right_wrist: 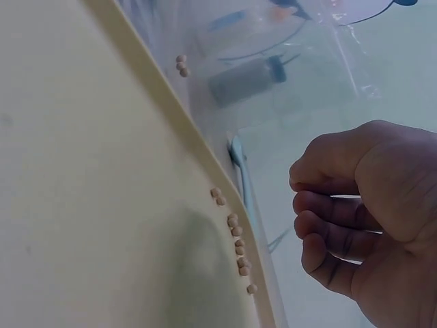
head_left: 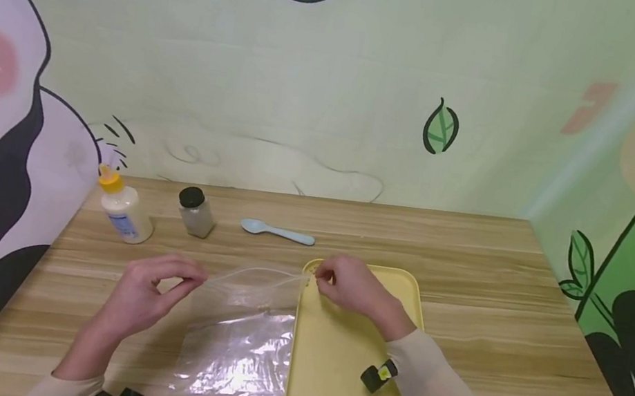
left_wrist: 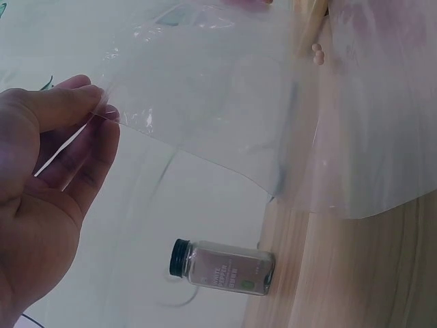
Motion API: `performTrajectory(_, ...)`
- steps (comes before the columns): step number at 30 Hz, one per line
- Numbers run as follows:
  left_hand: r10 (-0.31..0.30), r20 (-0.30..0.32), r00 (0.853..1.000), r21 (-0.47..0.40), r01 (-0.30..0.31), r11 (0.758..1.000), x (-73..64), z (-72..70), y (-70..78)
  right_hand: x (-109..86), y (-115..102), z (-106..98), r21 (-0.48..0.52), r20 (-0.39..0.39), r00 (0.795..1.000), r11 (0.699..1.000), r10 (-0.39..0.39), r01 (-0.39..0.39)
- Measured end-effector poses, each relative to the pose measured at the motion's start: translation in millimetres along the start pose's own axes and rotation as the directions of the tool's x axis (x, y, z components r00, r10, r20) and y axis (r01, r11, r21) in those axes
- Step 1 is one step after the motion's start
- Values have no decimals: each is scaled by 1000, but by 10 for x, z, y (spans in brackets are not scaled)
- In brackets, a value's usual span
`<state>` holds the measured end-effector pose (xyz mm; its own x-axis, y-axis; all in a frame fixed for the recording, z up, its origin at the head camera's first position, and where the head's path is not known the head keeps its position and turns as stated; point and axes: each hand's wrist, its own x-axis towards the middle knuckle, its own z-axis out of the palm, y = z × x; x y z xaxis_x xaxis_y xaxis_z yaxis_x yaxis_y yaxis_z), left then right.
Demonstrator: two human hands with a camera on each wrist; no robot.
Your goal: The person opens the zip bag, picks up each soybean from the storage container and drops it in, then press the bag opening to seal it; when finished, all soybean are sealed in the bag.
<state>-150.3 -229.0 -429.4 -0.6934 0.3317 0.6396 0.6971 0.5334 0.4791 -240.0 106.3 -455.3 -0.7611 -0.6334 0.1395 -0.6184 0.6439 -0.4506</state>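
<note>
My left hand (head_left: pixel 150 293) pinches one end of the upper edge of a clear plastic bag (head_left: pixel 235 352) between thumb and fingertips. The bag spreads rightward toward the tray. My right hand (right_wrist: pixel 362 219) is over the far left corner of a yellow tray (head_left: pixel 351 372), close to the bag's right end. Its fingers are curled with the thumb against the index finger, and nothing shows between them in the right wrist view. Several small beige pellets (right_wrist: pixel 237 231) lie along the tray's edge. Other pellets (left_wrist: pixel 318 55) show at the bag in the left wrist view.
Toward the back left stand a pump-shaped bottle with a yellow cap (head_left: pixel 125 215) and a pepper jar with a black lid (head_left: pixel 197 216). A light blue spoon (head_left: pixel 277 231) lies behind the bag. The wooden table (head_left: pixel 494 312) meets a painted wall at the back.
</note>
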Motion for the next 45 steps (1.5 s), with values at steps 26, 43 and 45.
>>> performTrajectory(26, -6, 5, 1000, -9, 6, 1000, 11, -20, 12, -55, -351, -293, 1, -245, 960, 990, -135, 139)
performTrajectory(43, -6, 7, 1000, -14, 7, 1000, 2, -2, 26, 31, -578, -278, -24, -241, 931, 961, -272, 275)
performTrajectory(45, -14, 13, 1000, -15, 14, 1000, -1, 0, 30, 45, -590, -264, -38, -236, 930, 959, -281, 281)
